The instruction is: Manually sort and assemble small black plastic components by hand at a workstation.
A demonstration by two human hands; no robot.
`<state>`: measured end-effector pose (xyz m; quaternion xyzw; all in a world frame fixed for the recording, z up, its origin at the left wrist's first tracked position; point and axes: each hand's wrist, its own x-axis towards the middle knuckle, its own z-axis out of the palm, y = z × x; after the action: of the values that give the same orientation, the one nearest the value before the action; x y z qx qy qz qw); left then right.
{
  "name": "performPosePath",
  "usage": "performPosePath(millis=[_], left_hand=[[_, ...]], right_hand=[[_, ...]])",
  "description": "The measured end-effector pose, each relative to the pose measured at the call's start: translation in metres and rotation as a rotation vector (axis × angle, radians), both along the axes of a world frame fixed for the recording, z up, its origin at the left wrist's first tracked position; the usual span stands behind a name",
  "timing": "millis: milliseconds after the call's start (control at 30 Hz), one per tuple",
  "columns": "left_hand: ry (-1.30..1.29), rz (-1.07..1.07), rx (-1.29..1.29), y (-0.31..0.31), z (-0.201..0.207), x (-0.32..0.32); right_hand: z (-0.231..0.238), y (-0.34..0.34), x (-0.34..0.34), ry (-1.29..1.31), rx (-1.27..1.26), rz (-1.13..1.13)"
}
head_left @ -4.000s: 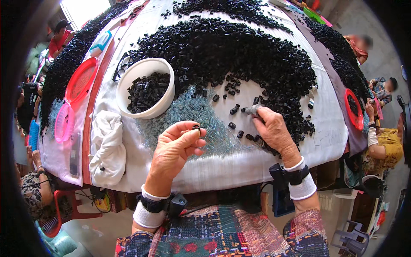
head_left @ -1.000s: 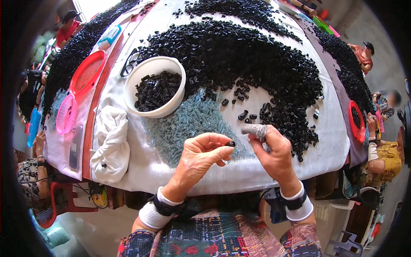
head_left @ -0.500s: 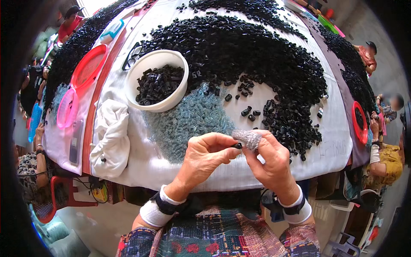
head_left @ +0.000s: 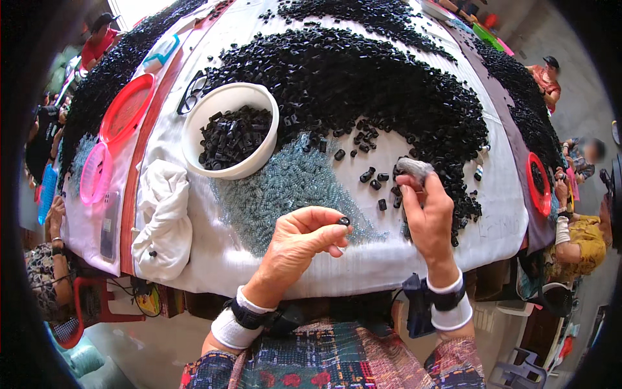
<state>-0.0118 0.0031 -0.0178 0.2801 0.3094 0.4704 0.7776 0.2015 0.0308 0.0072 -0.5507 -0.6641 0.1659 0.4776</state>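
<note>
- Take the middle of your view as the clock centre, with 12 at the far side of the table.
- Your left hand [head_left: 295,246] is near 6 o'clock; its thumb and index finger pinch a small black piece [head_left: 344,221], which has a round opening. This piece sits at 2 o'clock from the palm, above the table.
- Your right hand [head_left: 429,211] is at 3 o'clock, with fingers bent, near loose black parts [head_left: 375,185]. I cannot tell whether these fingers grasp something. A grey wrap [head_left: 418,168] covers the fingertip area.
- The pale blue coils [head_left: 278,194] lie spread around the centre, just beyond your left hand.
- The white bowl [head_left: 267,146], at 10 o'clock, contains many black parts. Black-framed glasses [head_left: 192,92] lie just beside its rim.
- The large black heap [head_left: 363,78] spreads from 12 toward 2 o'clock.
- At 9 o'clock lies a crumpled white cloth [head_left: 162,220]; farther out, in the same direction, is a pink basket [head_left: 96,174].
</note>
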Motion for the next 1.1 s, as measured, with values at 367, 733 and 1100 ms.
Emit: performPosePath(millis=[367,733,1100], left_hand=[[-0.070,-0.024,-0.030,0.005,-0.006,-0.011],[-0.022,-0.007,-0.032,0.005,-0.006,-0.013],[0.077,0.080,0.062,-0.004,0.006,-0.008]], right_hand=[[-0.026,0.063,-0.001,-0.559,-0.031,0.074],[-0.042,0.061,-0.018,-0.789,0.015,-0.035],[0.016,0.003,-0.048,0.067,0.012,0.236]])
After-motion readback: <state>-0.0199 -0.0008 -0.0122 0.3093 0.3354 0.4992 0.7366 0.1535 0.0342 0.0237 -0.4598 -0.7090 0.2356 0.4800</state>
